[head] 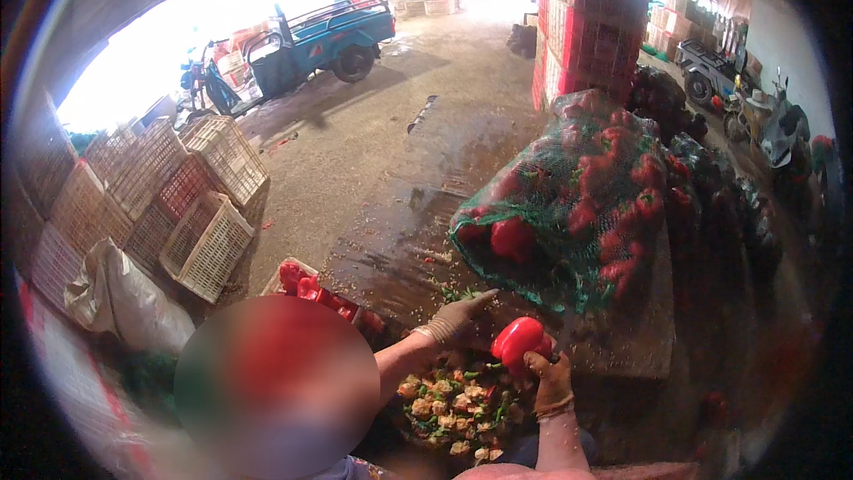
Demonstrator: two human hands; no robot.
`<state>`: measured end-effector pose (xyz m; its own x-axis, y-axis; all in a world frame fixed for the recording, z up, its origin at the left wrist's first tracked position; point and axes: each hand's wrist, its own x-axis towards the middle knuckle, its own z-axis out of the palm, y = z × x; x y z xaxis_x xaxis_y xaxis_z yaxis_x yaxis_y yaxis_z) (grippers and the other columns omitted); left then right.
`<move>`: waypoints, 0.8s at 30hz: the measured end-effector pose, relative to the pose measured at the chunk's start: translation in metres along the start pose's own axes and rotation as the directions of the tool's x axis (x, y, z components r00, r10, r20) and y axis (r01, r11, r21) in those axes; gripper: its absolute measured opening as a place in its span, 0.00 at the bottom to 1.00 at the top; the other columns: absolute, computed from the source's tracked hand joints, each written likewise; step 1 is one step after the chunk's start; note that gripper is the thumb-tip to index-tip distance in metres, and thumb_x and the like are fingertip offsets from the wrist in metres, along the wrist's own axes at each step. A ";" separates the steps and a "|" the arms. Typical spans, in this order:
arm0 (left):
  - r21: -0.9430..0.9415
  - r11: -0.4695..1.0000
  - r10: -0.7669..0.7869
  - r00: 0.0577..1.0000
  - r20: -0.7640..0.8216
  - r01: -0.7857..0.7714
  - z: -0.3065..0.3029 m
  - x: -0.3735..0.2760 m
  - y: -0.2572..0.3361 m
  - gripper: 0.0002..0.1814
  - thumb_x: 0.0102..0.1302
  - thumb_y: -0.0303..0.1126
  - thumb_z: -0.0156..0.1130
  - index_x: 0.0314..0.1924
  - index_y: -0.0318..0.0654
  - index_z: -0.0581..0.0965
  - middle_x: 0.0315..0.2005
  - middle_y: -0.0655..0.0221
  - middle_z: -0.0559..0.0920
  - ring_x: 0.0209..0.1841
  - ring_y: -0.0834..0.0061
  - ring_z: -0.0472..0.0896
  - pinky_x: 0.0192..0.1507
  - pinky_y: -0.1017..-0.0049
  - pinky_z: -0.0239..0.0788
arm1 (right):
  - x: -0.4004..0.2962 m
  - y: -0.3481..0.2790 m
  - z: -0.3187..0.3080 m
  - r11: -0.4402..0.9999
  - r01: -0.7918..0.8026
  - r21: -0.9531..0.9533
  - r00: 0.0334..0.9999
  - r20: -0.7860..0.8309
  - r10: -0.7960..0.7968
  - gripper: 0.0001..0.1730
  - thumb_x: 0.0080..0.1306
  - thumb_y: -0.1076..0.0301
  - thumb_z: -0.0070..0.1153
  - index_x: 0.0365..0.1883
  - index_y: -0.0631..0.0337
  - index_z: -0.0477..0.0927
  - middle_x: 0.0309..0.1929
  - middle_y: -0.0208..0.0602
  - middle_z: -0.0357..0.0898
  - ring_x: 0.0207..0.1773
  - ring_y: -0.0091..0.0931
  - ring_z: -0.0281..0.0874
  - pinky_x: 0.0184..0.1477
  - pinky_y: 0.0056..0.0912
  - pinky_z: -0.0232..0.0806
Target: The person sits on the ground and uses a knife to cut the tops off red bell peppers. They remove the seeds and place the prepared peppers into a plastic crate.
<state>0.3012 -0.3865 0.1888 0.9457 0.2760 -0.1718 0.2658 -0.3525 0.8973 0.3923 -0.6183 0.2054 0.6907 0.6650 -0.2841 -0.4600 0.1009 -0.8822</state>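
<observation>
My right hand (552, 383), in a tan work glove, grips a glossy red bell pepper (518, 345) from its lower right side. To its left, my left hand (460, 320) reaches over the wet work surface (400, 240) in a pale glove, apart from the pepper. A greyish pointed end shows at its fingertips; whether that is a glove finger or a small tool is unclear. Below both hands lies a heap of pale, seedy pepper cores with green stems (460, 407). Ahead, a green mesh sack (573, 193) full of red peppers lies with its mouth facing me.
Red peppers (303, 283) sit in a crate left of my left hand. Plastic crates (210, 247) and a white woven sack (126, 300) stand farther left. A blue cargo tricycle (320, 40) is parked beyond. Stacked crates (586, 27) rise behind the mesh sack. A round blur hides the lower left.
</observation>
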 end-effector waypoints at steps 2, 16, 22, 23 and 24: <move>-0.147 0.985 0.101 0.994 0.033 -0.095 -0.002 0.002 -0.025 0.35 0.71 0.35 0.58 0.76 0.46 0.60 0.64 0.68 0.77 0.63 0.72 0.76 0.63 0.72 0.69 | 0.002 0.002 0.003 1.000 0.003 -0.003 1.000 0.011 -0.003 0.30 0.51 0.67 0.69 0.55 0.62 0.79 0.42 0.27 0.81 0.42 0.22 0.78 0.49 0.30 0.72; 0.188 0.968 0.198 0.964 -0.177 -0.164 -0.024 0.010 -0.034 0.32 0.71 0.44 0.65 0.71 0.42 0.68 0.65 0.59 0.76 0.68 0.68 0.72 0.68 0.69 0.64 | 0.007 0.003 0.015 0.998 0.064 -0.007 0.998 0.008 -0.063 0.33 0.55 0.65 0.69 0.61 0.61 0.77 0.43 0.25 0.81 0.43 0.19 0.76 0.49 0.27 0.70; -0.372 0.926 -0.140 0.978 -0.156 0.073 -0.012 -0.013 0.022 0.18 0.70 0.39 0.64 0.51 0.30 0.80 0.33 0.69 0.84 0.42 0.84 0.81 0.40 0.78 0.74 | 0.007 0.014 0.002 0.981 0.052 -0.188 0.996 -0.061 -0.065 0.38 0.51 0.65 0.76 0.60 0.64 0.76 0.51 0.33 0.81 0.53 0.24 0.78 0.60 0.31 0.70; -0.354 0.928 -0.160 0.981 -0.107 0.113 -0.002 -0.018 0.029 0.20 0.69 0.39 0.65 0.53 0.31 0.78 0.34 0.67 0.84 0.42 0.81 0.82 0.41 0.77 0.75 | 0.008 0.019 0.001 0.982 0.045 -0.185 0.997 -0.059 -0.057 0.38 0.51 0.65 0.76 0.60 0.64 0.76 0.51 0.34 0.81 0.53 0.24 0.78 0.60 0.31 0.70; -0.332 0.929 -0.191 0.980 -0.053 0.163 0.005 -0.020 0.037 0.22 0.68 0.40 0.66 0.54 0.31 0.77 0.35 0.66 0.84 0.42 0.78 0.83 0.41 0.75 0.76 | 0.009 0.021 0.002 0.982 0.049 -0.180 0.997 -0.048 -0.059 0.38 0.51 0.65 0.76 0.60 0.64 0.76 0.51 0.34 0.81 0.53 0.24 0.78 0.60 0.31 0.70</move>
<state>0.2932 -0.4094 0.2233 0.8663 0.3856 -0.3176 0.3385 0.0147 0.9409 0.3881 -0.6086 0.1849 0.7425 0.6217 -0.2495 -0.3172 -0.0017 -0.9484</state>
